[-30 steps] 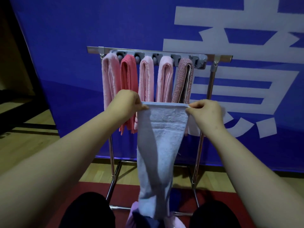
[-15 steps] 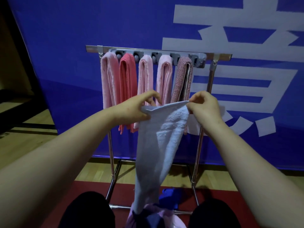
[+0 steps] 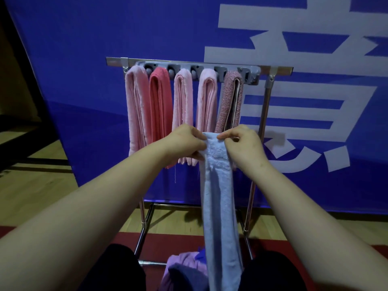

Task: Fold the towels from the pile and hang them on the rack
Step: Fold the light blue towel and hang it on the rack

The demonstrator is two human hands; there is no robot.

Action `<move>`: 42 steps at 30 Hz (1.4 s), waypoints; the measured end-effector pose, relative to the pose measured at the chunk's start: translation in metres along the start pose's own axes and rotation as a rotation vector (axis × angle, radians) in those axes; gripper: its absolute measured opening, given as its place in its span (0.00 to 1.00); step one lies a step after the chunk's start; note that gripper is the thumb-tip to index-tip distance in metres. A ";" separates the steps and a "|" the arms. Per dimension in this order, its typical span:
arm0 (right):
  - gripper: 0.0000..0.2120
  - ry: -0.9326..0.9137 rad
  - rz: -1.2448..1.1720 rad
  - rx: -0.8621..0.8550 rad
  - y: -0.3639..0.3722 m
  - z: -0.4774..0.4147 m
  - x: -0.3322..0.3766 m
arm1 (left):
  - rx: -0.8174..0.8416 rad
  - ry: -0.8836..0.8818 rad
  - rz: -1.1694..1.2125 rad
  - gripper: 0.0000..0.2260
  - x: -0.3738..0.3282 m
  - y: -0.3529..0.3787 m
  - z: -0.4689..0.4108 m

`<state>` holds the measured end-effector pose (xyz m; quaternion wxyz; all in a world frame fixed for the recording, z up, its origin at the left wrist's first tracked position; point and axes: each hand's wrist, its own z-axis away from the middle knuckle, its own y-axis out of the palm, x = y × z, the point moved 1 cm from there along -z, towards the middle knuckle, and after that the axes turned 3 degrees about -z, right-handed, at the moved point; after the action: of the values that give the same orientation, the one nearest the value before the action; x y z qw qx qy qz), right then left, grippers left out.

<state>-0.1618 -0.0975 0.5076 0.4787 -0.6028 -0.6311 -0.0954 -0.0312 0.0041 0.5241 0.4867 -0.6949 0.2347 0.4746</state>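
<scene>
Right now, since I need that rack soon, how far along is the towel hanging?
Done: five folded towels hang on the rack. In hand: the left hand and right hand pinch the top of a light blue towel, folded narrow, not yet hung. Left: hanging it, perhaps on the free holder at the right end, then the pile below.

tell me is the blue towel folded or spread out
Folded lengthwise: the blue towel hangs as a narrow strip, top pinched by left hand and right hand.
</scene>
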 end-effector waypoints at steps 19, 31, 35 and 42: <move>0.08 -0.001 -0.119 0.114 0.014 0.012 0.008 | -0.027 -0.139 0.114 0.08 -0.003 0.014 -0.013; 0.09 0.025 -0.175 0.209 0.011 0.014 0.009 | 0.014 -0.109 0.062 0.07 0.003 0.008 -0.008; 0.12 0.055 -0.127 0.268 0.010 0.013 0.011 | 0.011 -0.100 0.144 0.10 0.007 0.008 -0.005; 0.07 0.142 -0.251 0.099 0.005 0.011 0.012 | -0.005 -0.014 0.165 0.21 0.011 0.009 -0.006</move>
<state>-0.1607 -0.0808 0.5085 0.5355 -0.4866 -0.6701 -0.1656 -0.0305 -0.0037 0.5111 0.4457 -0.6710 0.2867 0.5185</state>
